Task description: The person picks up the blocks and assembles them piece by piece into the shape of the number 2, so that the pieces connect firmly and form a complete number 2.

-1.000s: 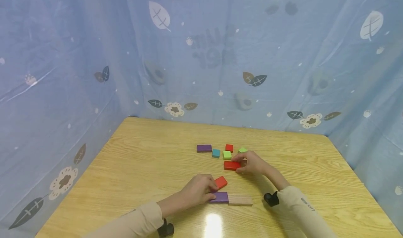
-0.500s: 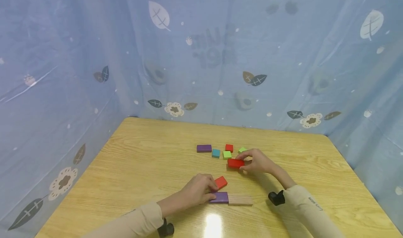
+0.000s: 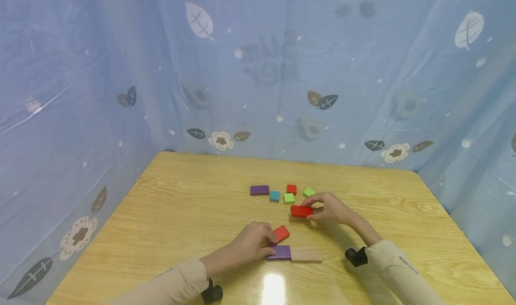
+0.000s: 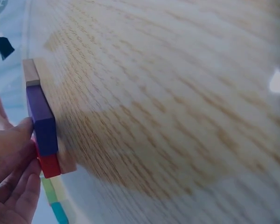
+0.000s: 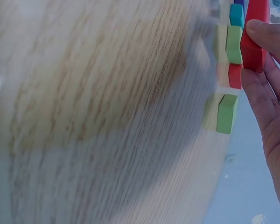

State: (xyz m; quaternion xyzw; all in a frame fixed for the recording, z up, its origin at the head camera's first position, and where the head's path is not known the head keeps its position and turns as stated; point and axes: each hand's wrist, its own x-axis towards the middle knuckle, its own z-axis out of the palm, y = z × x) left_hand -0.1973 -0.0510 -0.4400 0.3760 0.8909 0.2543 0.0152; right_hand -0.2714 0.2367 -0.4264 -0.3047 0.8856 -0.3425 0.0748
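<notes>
My right hand [image 3: 331, 208] holds a long red block [image 3: 301, 212] near its right end between thumb and fingers; its underside stands close over the table. In the right wrist view the thumb lies across this block [image 5: 254, 44]. My left hand [image 3: 252, 243] is lower left, its thumb on the left end of a purple block [image 3: 279, 253]. Its curled fingers reach over to a slanted red block [image 3: 281, 234] just behind. A plain wooden block [image 3: 306, 255] continues the purple one end to end. In the left wrist view the thumb touches the purple block's upper side [image 4: 43, 119].
Behind the hands lie another purple block [image 3: 260, 190], a teal cube [image 3: 274, 196], a small red cube [image 3: 291, 189] and two green cubes, one [image 3: 289, 199] left of the right fingers, the other [image 3: 309, 192] behind them. A blue patterned curtain [image 3: 258, 72] surrounds the wooden table [image 3: 193, 184].
My right hand has lifted the long red block slightly and shifted it a little to the right. The left hand keeps its place. The head view has turned slightly.
</notes>
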